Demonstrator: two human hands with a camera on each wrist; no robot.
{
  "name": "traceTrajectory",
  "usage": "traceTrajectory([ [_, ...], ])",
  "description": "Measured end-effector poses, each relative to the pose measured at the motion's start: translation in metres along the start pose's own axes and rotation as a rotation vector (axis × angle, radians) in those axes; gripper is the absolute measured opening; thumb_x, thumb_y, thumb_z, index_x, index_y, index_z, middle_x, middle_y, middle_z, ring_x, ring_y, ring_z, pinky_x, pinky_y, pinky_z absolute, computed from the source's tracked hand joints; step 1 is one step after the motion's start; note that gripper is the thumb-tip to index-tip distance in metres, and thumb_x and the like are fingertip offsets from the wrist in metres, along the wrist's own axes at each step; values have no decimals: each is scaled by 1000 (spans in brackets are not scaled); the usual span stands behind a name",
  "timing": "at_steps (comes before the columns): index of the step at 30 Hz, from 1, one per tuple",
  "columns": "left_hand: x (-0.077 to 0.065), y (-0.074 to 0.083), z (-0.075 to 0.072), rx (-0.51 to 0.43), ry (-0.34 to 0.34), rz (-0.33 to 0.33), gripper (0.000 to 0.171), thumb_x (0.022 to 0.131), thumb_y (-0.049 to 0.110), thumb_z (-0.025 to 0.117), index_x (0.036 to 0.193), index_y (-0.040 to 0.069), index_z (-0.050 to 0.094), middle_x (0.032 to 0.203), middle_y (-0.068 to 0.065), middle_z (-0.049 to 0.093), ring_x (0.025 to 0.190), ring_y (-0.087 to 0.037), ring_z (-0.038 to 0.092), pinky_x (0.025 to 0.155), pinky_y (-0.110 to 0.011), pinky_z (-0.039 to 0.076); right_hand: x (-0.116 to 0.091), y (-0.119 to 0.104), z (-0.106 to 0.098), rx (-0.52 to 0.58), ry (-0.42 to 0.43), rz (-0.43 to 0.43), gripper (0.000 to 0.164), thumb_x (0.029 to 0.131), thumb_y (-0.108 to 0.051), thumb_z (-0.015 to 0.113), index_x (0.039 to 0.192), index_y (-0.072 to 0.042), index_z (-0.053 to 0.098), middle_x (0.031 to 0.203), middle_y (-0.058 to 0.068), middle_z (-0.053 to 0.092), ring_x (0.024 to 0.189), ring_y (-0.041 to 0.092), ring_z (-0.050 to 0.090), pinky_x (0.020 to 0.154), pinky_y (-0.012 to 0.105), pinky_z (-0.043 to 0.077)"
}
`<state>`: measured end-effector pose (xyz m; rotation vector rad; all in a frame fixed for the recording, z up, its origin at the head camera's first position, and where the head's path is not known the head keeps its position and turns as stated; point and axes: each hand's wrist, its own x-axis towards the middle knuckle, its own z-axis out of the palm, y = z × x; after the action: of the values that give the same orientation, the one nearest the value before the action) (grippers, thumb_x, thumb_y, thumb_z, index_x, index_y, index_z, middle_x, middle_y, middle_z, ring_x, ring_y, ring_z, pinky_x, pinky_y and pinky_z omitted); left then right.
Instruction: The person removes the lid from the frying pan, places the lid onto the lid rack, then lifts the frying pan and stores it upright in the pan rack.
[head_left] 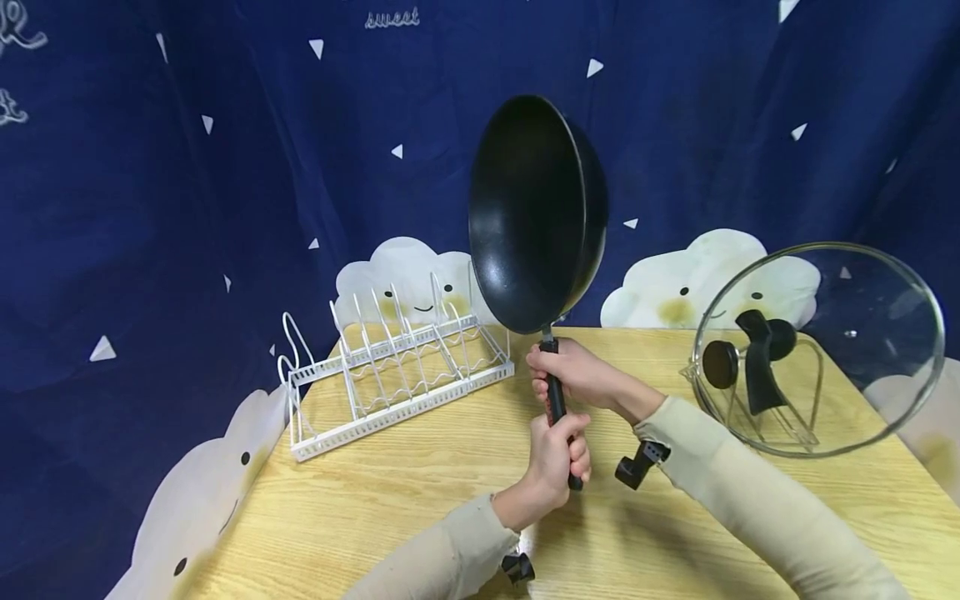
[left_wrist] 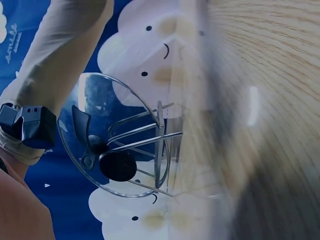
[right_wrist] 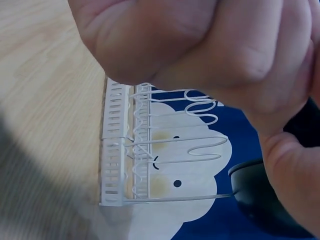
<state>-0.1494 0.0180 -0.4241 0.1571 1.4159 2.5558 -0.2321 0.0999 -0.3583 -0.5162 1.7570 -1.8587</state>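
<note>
A deep black frying pan [head_left: 528, 217] is held up above the table, its bowl tipped on edge with the inside facing left. Both hands grip its black handle [head_left: 556, 396]. The right hand [head_left: 573, 371] wraps the upper part, close below the bowl. Lower down, near the handle's end, the left hand [head_left: 553, 454] has its fingers curled round it. In the right wrist view, part of the dark pan [right_wrist: 265, 200] shows beyond the fingers. To the pan's left stands a white wire rack [head_left: 405, 392] with upright dividers.
At the right, a glass lid [head_left: 862, 333] with a black knob leans upright in a metal wire stand [head_left: 806, 417]. Behind the wooden table [head_left: 390, 500] hangs a dark blue curtain [head_left: 225, 208] with cloud shapes.
</note>
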Motion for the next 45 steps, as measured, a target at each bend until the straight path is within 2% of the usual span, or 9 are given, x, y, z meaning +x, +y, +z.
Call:
traceTrajectory([
  [5,-1,5,0,-30,6,26,35,81,14,55,53,14,36,37,7,26,28,-6,31,28,-23,32,4,-6,4,-45,-35,-5,25,98,-11,44,75,-3,39,65,3,40,56,14,46,54,25,43],
  [12,-6,15,-1,-68,17,19,31,81,16,55,57,16,35,39,7,26,29,-5,31,29,-20,33,9,-15,11,-84,-53,0,30,97,-17,53,75,0,44,63,4,45,55,14,49,53,25,44],
  [20,-10,32,-3,-118,-16,14,26,82,13,51,62,17,35,40,9,26,29,-3,29,29,-17,30,18,-24,20,-152,-48,-14,37,96,-24,56,70,1,49,61,7,52,55,14,53,52,25,46],
  [26,-14,40,-5,-184,-35,-2,25,84,12,48,64,17,34,41,10,27,30,-1,31,30,-16,29,21,-28,27,-176,-32,26,40,96,-27,56,68,1,49,60,8,53,54,14,54,52,23,47],
  [30,-16,42,-7,-211,-36,-12,25,84,11,47,64,17,34,41,10,26,30,0,31,30,-16,29,24,-27,31,-145,-39,61,39,97,-25,55,69,1,47,61,7,51,54,14,53,53,24,47],
  [36,-18,41,-11,-222,-43,-12,26,86,12,47,65,18,33,41,10,27,30,0,32,31,-15,29,28,-25,34,-167,-52,66,39,97,-23,54,68,1,47,59,7,52,52,14,53,53,25,50],
  [45,-19,35,-15,-261,-31,-12,23,86,11,46,67,18,35,41,10,27,29,0,33,31,-15,30,32,-21,40,-172,-58,109,31,95,-11,46,66,0,45,59,7,51,52,14,53,51,24,48],
])
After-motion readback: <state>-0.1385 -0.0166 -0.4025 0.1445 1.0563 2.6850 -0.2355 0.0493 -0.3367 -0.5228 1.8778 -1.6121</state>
